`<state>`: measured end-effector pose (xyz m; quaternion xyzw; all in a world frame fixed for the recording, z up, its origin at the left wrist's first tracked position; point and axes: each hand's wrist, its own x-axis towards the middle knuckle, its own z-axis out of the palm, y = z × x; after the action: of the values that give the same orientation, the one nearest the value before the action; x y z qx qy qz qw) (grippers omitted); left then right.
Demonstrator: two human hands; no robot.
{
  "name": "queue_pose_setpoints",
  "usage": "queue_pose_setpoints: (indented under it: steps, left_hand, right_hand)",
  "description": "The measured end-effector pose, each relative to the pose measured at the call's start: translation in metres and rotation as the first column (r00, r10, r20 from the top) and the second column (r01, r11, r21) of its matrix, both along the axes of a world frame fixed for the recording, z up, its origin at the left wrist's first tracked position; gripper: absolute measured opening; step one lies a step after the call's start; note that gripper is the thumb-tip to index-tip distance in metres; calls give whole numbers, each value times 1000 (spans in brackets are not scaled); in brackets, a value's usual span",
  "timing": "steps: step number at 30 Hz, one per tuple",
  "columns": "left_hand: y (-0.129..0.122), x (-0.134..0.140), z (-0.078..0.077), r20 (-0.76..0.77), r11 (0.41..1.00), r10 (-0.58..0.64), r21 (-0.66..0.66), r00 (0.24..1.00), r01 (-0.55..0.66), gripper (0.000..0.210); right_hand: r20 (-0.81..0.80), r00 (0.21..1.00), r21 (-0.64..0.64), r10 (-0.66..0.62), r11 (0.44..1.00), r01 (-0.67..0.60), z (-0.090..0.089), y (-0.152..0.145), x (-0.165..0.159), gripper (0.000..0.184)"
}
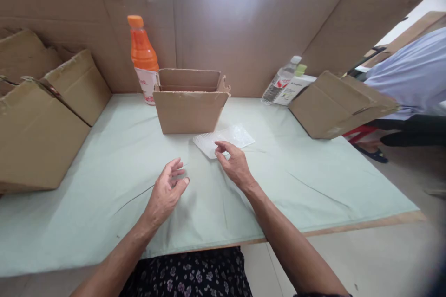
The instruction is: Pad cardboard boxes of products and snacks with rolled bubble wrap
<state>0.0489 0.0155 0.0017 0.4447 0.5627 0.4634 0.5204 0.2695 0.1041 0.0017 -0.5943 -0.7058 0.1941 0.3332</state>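
Note:
A flat clear bubble-wrap piece (240,136) lies on the pale green cloth, just in front of a small open cardboard box (190,112). My right hand (235,162) is over the near edge of the bubble wrap, its fingers curved and a small gap showing between thumb and forefinger; whether it touches the wrap I cannot tell. Lower and to the left, my left hand (169,190) hovers above the cloth with fingers apart and nothing in it.
Larger cardboard boxes (38,139) stand at the left. An orange-capped bottle (143,55) is behind the small box. Toward the back right are a clear bottle (281,81), a white packet (294,89) and a tilted cardboard box (334,106). A seated person (411,74) is beyond the table's right side.

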Motion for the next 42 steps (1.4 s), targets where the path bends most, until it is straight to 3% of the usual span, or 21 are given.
queue_pose_setpoints:
  steps: [4,8,13,16,18,20,21,23,24,25,27,29,31,34,36,38,40,42]
  left_hand:
    - [-8,-16,-2,-33,998,63,-12,997,-64,62]
    - [-10,-18,-6,-68,999,38,-34,997,-41,57]
    - [-5,-12,-6,-71,999,4,-40,997,-6,57]
    - [-6,-13,-1,-45,999,22,-33,999,-23,55]
    - [-8,-13,2,74,999,37,-37,997,-34,61]
    - [-8,-12,5,263,997,63,-48,963,-53,71]
    - [-8,-12,6,337,996,89,-56,937,-74,73]
    - [-7,-16,5,380,983,183,-97,907,-158,75]
    - [-6,-19,4,353,971,237,-124,905,-206,75]
    - [-5,-24,3,305,958,279,-149,910,-244,76]
    - [-1,-37,0,177,950,287,-176,941,-257,77]
    - [6,-51,-1,-29,973,181,-137,983,-183,70]
    - [18,-66,0,-261,991,82,-79,962,-106,57]
    - [37,-85,4,-472,996,70,-17,879,-88,42]
    - [45,-92,8,-541,993,118,37,833,-116,43]
    - [47,-92,10,-649,981,181,173,739,-88,49]
    - [45,-82,9,-750,937,233,342,619,62,50]
    - [41,-67,2,-830,863,194,398,522,311,45]
  right_hand:
    - [11,998,-14,-59,998,59,3,9,11,43]
    - [109,979,-74,-175,980,183,0,37,22,49]
    - [199,971,-94,-130,984,151,-4,49,8,20]
    - [158,982,-39,-106,993,113,4,33,-5,20]
    - [107,993,-15,-47,999,48,13,10,-20,23]
    - [28,987,-18,155,988,-155,26,-18,-39,21]
    - [-29,949,-21,314,949,-315,32,-31,-49,20]
    - [-159,805,-5,572,814,-580,42,-47,-64,22]
    - [-201,759,5,619,776,-631,45,-48,-67,25]
    - [-187,776,-8,602,789,-614,46,-44,-66,27]
    - [-5,903,-70,431,900,-430,43,-25,-57,29]
    - [238,930,-111,279,959,-259,34,-3,-43,29]
    - [386,894,-139,225,973,-185,25,9,-33,26]
    - [502,843,-164,195,978,-128,19,1,-26,13]
    - [550,817,-161,172,982,-98,23,-13,-26,15]
    - [576,806,-120,132,990,-76,29,-22,-30,23]
    - [586,802,-55,117,993,-105,31,-22,-42,32]
    - [583,790,-10,192,973,-229,26,-17,-59,36]
